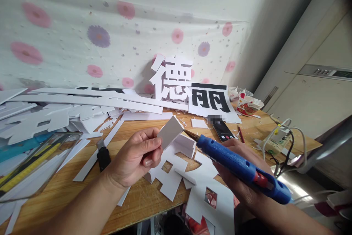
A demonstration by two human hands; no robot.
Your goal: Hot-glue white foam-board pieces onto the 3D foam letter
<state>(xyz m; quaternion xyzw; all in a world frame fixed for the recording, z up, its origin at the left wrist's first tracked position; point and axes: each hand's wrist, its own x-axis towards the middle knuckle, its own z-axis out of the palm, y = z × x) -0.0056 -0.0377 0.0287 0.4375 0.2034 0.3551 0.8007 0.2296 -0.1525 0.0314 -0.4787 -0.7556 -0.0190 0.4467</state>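
Note:
My left hand (134, 158) pinches a small white foam-board strip (170, 131) between thumb and fingers, held up above the table. My right hand (236, 176) grips a blue hot glue gun (242, 165); its brown nozzle points left at the strip's lower edge, close to touching it. Below both hands lies a large white cut-out character (189, 183) of foam board, flat on the wooden table (132, 198), with short upright strips standing on its top part.
A black utility knife (103, 156) lies left of my hand. A pile of white board offcuts (55, 117) and a clear ruler (30, 165) fill the left side. At the back stand a white cut-out character (172, 79), a printed sheet (211, 101), a phone (223, 130), a noodle cup (247, 105) and a power strip (275, 143).

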